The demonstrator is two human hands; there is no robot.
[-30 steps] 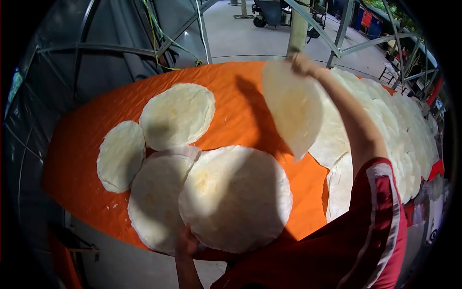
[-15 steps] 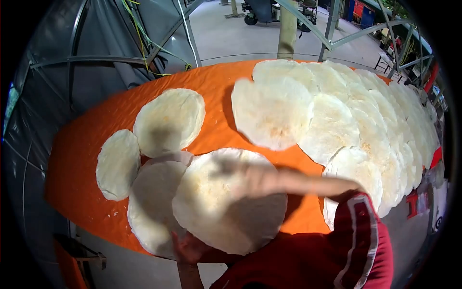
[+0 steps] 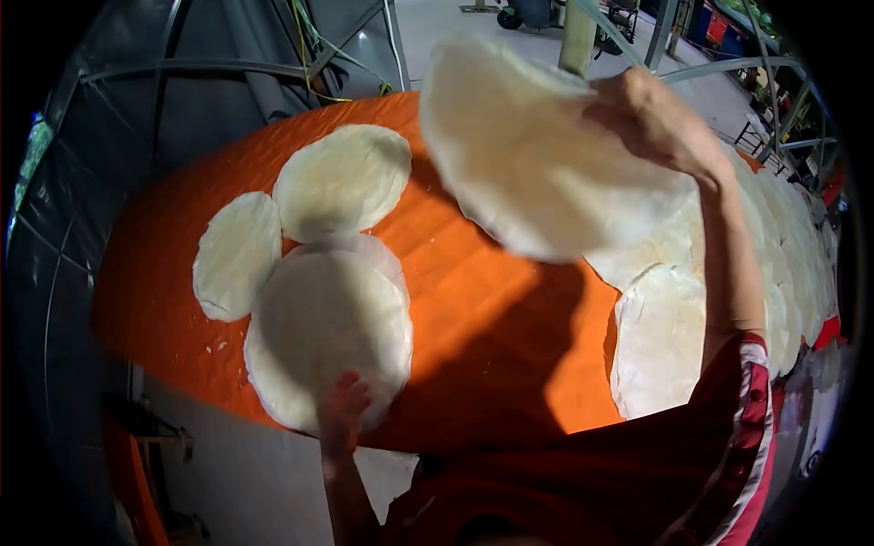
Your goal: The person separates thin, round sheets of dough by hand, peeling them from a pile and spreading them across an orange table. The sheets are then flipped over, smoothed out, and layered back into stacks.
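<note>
Orange cloth (image 3: 473,309) over the counter, pale dough rounds spread across it. Far left, a small flatbread (image 3: 237,255) lying flat, just beside a rounder flatbread (image 3: 343,179) behind it. Next, a stack of flatbreads (image 3: 328,332) near the front edge, left hand (image 3: 344,411) at its near rim, fingers curled on the edge, grip not clear enough to call closed. Further right, a lifted flatbread (image 3: 537,146) held in the air above the cloth, pinched at its right edge by the right hand (image 3: 651,114). Far right, overlapping rows of flatbreads (image 3: 774,246) along the cloth.
</note>
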